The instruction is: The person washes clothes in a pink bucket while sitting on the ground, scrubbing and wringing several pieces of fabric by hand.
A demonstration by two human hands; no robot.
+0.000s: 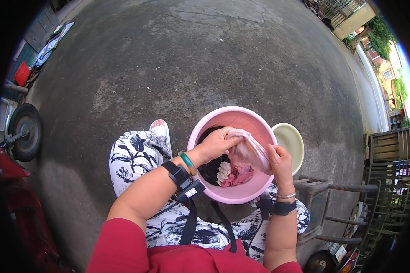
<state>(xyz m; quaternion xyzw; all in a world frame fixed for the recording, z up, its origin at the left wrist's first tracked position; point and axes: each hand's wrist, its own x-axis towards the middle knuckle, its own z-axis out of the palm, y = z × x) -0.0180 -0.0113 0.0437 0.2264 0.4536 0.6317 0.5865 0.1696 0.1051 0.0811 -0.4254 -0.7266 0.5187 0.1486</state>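
A pink tub (234,109) sits in front of the person, with 12 o'clock at its far side. Inside it, black cloth (208,169) lies at 8 o'clock. The left hand (215,144), at 10, pinches one end of a pale pink cloth (248,144). White cloth (224,174) lies low at 7, with darker pink cloth (240,174) just beside it at 6. The pale pink cloth hangs over the tub at 2, looking thin, floppy and light. I can't tell if it is wet; if so, it may feel heavier and slippery. It shouldn't break, but a hard pull might stretch it. The two ends seem good places to hold. The right hand (280,163), at 3, grips the other end. A pale bowl (294,141) sits outside the tub, also at 3.
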